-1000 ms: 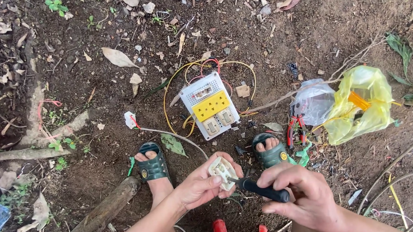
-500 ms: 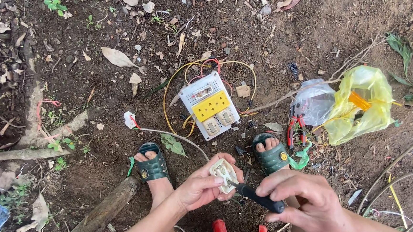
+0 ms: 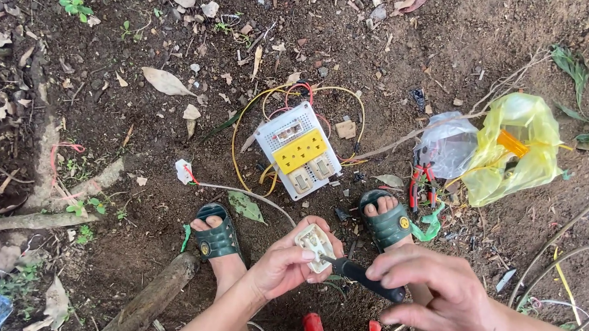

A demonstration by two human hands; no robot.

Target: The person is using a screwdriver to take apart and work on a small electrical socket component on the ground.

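Note:
My left hand (image 3: 288, 262) grips a small white electrical socket part (image 3: 315, 244) between thumb and fingers. My right hand (image 3: 430, 292) holds a black-handled screwdriver (image 3: 368, 280), its tip pressed against the socket part. On the dirt ahead lies a white switch panel (image 3: 298, 149) with a yellow socket and two switches, with yellow and red wires (image 3: 251, 117) looping out behind it. My feet in dark green sandals (image 3: 216, 236) stand on either side below the panel.
A yellow plastic bag (image 3: 511, 149) and a clear bag (image 3: 447, 145) lie at the right, with red-handled pliers (image 3: 422, 181) beside them. A log (image 3: 134, 313) lies lower left, roots and dry leaves at the left. Loose wires (image 3: 567, 275) trail at lower right.
Both hands have shifted slightly right and down with the socket part and screwdriver. The screwdriver's angle has changed a little. The panel and bags have not moved.

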